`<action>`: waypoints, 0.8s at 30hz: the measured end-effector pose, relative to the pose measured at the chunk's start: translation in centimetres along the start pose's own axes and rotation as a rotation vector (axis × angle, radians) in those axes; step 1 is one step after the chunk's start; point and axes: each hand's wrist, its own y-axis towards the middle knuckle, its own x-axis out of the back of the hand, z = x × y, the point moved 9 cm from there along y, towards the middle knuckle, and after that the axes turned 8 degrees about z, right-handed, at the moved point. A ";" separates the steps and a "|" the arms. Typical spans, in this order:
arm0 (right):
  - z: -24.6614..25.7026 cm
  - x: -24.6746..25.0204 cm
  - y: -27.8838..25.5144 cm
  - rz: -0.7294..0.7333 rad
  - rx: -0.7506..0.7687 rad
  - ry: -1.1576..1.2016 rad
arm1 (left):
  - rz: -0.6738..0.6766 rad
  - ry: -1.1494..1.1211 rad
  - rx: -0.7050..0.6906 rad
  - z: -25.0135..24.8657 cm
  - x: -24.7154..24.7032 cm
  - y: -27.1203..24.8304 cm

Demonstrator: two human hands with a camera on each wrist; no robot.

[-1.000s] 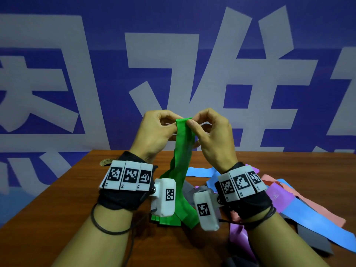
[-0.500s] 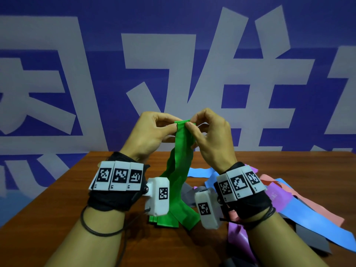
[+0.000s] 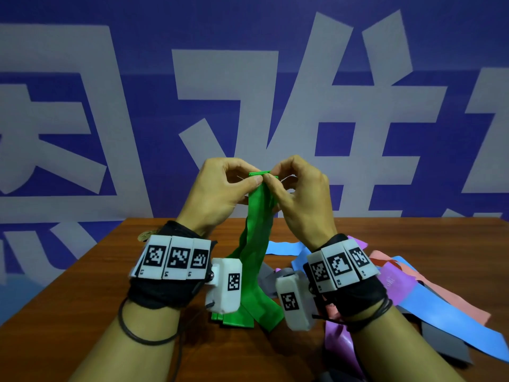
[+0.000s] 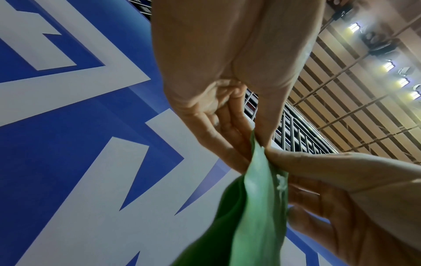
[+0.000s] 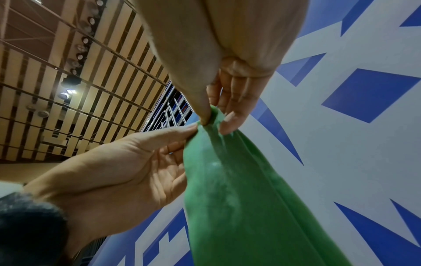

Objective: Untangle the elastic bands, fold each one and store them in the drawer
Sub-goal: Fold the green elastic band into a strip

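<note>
A: Where is the long green elastic band [image 3: 257, 244]?

B: Held up above the brown wooden worktop [image 3: 82, 312]. Its top end is gathered between both hands, and it hangs down so the lower folds lie on the wood just in front of the wrists.

A: How does the left hand [image 3: 220, 191] hold it?

B: Thumb and fingertips are pressed together on the band's top edge. In the left wrist view the fingers [image 4: 230, 136] curl in and pinch the green strip [image 4: 257, 207].

A: And the right hand [image 3: 300, 194]?

B: The same, clamped on that top edge right beside the left, the two thumbs nearly touching. The right wrist view shows its thumb and fingers [image 5: 232, 108] nipping the bunched rubber [image 5: 239, 198].

A: The others?

B: A loose heap of flat bands lies on the worktop to the right: blue [image 3: 440, 312], salmon pink [image 3: 451, 296], purple [image 3: 396, 282] and grey [image 3: 438, 340], overlapping one another. Behind stands a blue wall banner with large pale characters [image 3: 248, 92].
</note>
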 end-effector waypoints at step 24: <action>-1.0 0.3 0.2 -0.008 -0.015 -0.025 | -0.065 0.106 -0.046 -0.3 0.8 0.0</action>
